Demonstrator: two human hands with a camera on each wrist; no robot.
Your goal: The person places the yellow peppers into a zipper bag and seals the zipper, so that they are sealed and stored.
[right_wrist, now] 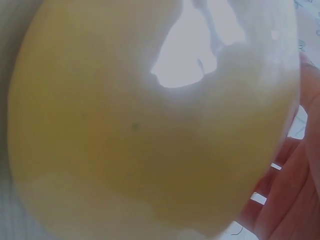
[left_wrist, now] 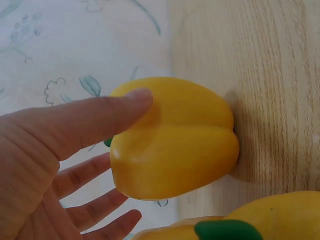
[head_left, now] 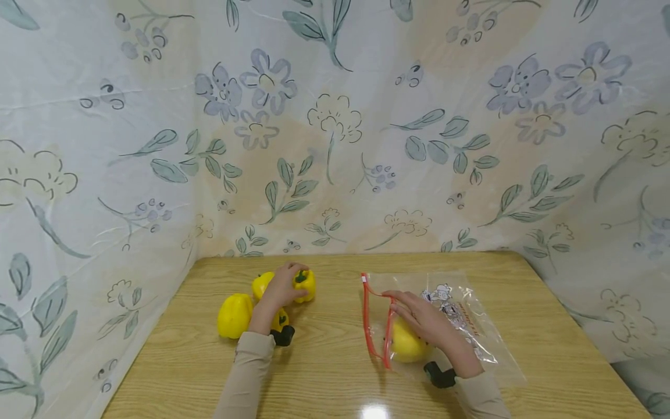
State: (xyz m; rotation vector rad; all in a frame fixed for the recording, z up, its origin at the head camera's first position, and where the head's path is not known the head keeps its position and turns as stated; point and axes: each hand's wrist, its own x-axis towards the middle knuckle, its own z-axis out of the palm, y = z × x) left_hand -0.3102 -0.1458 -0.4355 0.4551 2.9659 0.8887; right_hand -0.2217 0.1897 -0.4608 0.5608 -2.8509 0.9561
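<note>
Yellow pepper (head_left: 309,286) is looking light, stiff, slickish, best taken round its sides, where left hand (head_left: 281,287) is gripping; right hand (head_left: 426,319) is lying spread over bag (head_left: 460,305).

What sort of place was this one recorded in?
Probably a small screened-off recording corner: what looks like wrinkled floral sheeting surrounds a wood-grain table, with yellow peppers and a clear, red-edged bag on top.

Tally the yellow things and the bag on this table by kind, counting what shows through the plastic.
Clear red-edged bag: 1
Rounded yellow item inside the bag: 1
Yellow peppers outside the bag: 4
Total: 6
</note>
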